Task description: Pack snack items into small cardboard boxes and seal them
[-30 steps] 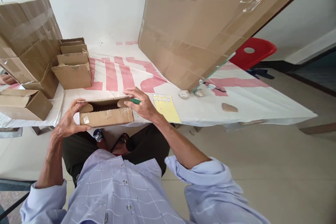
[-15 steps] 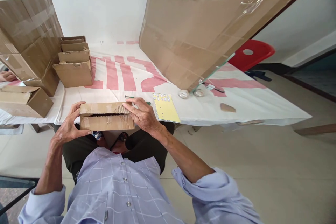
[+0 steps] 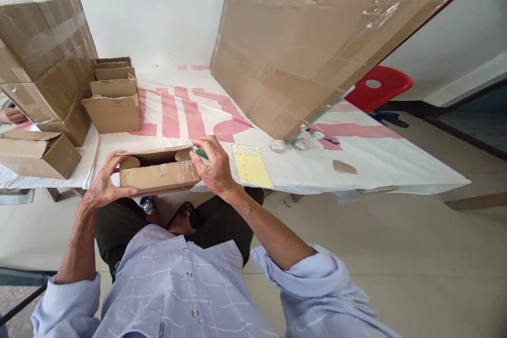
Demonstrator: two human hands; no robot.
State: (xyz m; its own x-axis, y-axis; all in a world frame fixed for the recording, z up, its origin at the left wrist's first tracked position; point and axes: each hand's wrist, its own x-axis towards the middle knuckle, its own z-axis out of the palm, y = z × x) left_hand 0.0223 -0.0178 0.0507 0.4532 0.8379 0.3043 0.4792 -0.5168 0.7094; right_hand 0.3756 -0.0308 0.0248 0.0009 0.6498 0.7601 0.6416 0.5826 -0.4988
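A small cardboard box (image 3: 162,178) is held at the table's front edge, above my lap, with its top gaping and a dark interior showing. My left hand (image 3: 105,182) grips its left end, thumb along the front and fingers at the back corner. At the right end, my right hand (image 3: 215,167) holds the upper back corner. A green object (image 3: 201,153), partly hidden, lies just behind my right fingers. To the right of that hand is a yellow card (image 3: 252,168) with small pale pieces along its top.
Several open boxes (image 3: 113,113) stand at the back left beside a large taped carton (image 3: 47,53). A closed box (image 3: 39,153) sits at the left. A big cardboard panel (image 3: 293,58), tape rolls (image 3: 301,143) and a cardboard scrap (image 3: 344,167) are right. Another person's hand (image 3: 11,115) shows far left.
The box's top has opened wider, with the back flap raised and more of the interior visible. My right hand has moved up slightly with the flap.
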